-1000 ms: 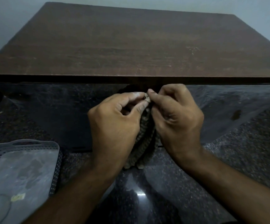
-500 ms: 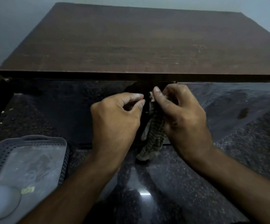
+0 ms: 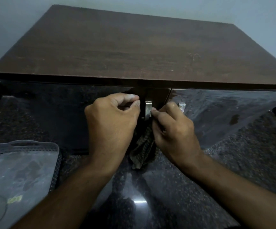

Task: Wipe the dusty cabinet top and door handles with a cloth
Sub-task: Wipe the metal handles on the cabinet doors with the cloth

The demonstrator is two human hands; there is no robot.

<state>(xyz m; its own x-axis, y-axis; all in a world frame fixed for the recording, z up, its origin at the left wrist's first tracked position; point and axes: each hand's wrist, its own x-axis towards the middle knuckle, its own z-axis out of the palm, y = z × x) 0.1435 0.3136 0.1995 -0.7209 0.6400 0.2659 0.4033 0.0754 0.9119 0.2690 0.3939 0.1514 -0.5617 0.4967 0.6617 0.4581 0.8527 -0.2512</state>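
The cabinet top [image 3: 134, 47] is brown wood with faint dust marks, filling the upper view. Below it are two glossy dark doors, each with a short silver handle near the centre seam. My right hand [image 3: 173, 131] pinches a brown patterned cloth [image 3: 142, 147] against the lower part of the left door's handle [image 3: 148, 108], and the cloth hangs down between my hands. My left hand [image 3: 112, 118] is curled just left of that handle, thumb against forefinger, with nothing visible in it. The right door's handle [image 3: 181, 106] peeks out behind my right knuckles.
A grey perforated plastic basket [image 3: 23, 146] with a clear bag and a white lid inside sits on the floor at lower left. The speckled dark floor [image 3: 158, 195] is polished and mirrors a light. A pale wall [image 3: 233, 10] stands behind the cabinet.
My hands have moved apart, and the left hand no longer grips the cloth. My right hand has slid down with the cloth, uncovering the top of the silver handle.
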